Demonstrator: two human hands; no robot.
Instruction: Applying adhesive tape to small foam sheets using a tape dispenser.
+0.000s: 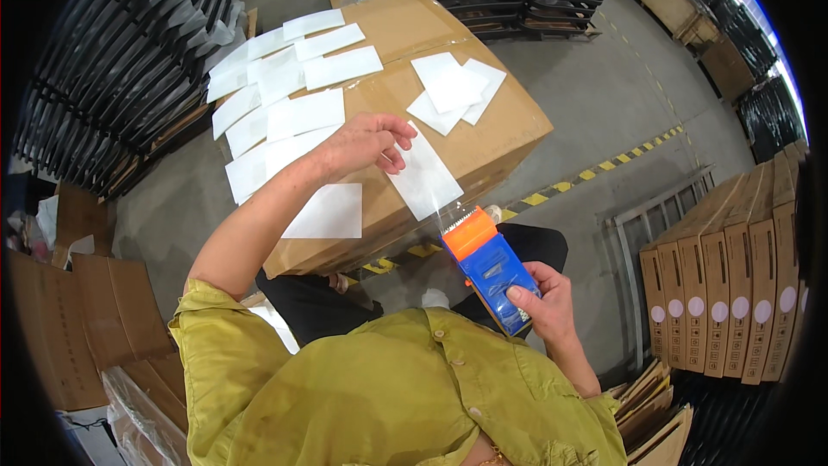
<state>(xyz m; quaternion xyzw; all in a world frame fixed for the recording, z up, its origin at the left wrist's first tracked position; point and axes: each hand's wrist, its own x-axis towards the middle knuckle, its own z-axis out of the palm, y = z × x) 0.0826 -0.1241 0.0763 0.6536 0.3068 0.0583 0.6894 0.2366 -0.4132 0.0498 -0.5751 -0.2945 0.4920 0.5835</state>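
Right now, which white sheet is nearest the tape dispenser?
The sheet partly under the left hand; its lower end comes closest to the dispenser, others lie farther.

right fingers mostly hidden under the blue tape dispenser, yellow-green shirt cut off below

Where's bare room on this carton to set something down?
The widest patch on the carton lies beyond the loose pile, right of the white sheet rows. A smaller one lies right of the nearest sheet. The left side's crowded.
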